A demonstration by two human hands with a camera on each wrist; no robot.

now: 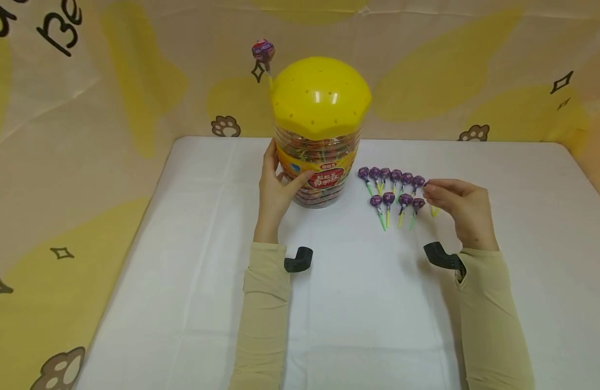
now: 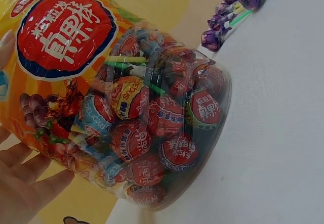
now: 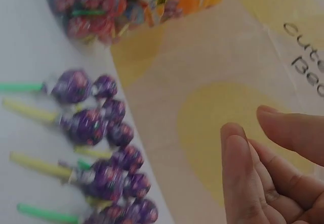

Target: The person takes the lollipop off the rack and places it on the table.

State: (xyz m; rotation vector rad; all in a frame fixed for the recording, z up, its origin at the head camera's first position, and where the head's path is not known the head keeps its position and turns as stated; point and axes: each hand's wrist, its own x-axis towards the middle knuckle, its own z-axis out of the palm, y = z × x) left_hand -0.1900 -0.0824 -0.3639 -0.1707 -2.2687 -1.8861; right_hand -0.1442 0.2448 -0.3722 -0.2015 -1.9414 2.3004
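A large clear jar of lollipops (image 1: 324, 162) with a domed yellow lid (image 1: 321, 92) stands at the back of the table. My left hand (image 1: 275, 192) grips its left side, the thumb across the label and the fingers round the side. Wrapped lollipops with red, blue and yellow wrappers (image 2: 174, 150) fill the jar's lower part in the left wrist view. My right hand (image 1: 463, 208) hovers at the right end of two rows of purple lollipops (image 1: 389, 198). Its thumb and forefinger stand apart with nothing between them in the right wrist view. Yellow sticks (image 1: 435, 212) show just below that hand.
One purple-and-red lollipop (image 1: 263, 51) sticks up beside the lid's left edge. The white table (image 1: 222, 325) has a patterned yellow and cream cloth (image 1: 426, 70) behind it. Black wrist cameras (image 1: 298, 260) sit on both sleeves.
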